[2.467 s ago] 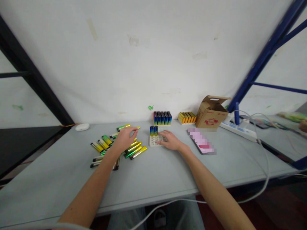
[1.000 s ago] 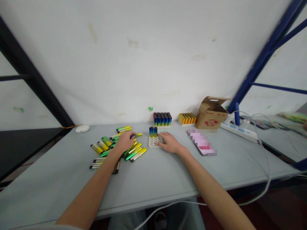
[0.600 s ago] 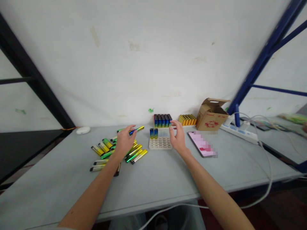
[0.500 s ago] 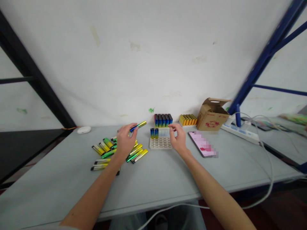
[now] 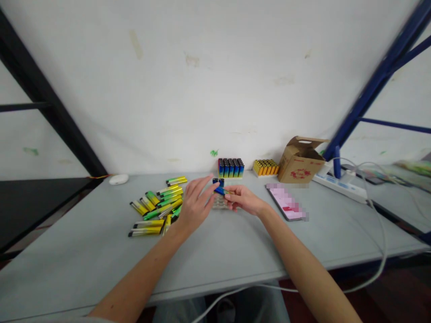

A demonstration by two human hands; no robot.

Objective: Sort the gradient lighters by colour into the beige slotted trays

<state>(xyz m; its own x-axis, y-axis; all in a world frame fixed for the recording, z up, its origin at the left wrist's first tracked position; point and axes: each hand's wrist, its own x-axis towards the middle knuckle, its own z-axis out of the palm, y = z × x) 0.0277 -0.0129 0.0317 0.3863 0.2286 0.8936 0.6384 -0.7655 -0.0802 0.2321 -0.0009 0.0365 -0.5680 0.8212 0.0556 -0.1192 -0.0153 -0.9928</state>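
Between my hands, a blue-and-yellow tube [image 5: 220,190] is pinched by my right hand [image 5: 244,198] at its right end. My left hand [image 5: 197,204] is beside the tube's left end with its fingers spread. Behind and below them lies a white tray with holes [image 5: 219,204], mostly covered by my hands. Two blue tubes [image 5: 218,181] stand upright in it. On the left, several yellow, green and silver tubes [image 5: 156,204] with black ends lie in a loose pile, partly hidden by my left hand.
Blue tubes [image 5: 230,168] and orange-yellow tubes [image 5: 266,167] stand in blocks near the wall. Beside them are an open cardboard box [image 5: 298,163], a phone [image 5: 286,202] and a power strip [image 5: 340,185] with white cables. A white case [image 5: 119,179] lies at the back left.
My left hand has moved right with the tube, and its fingers have opened. My right hand has moved slightly left and down and taken hold of the tube.
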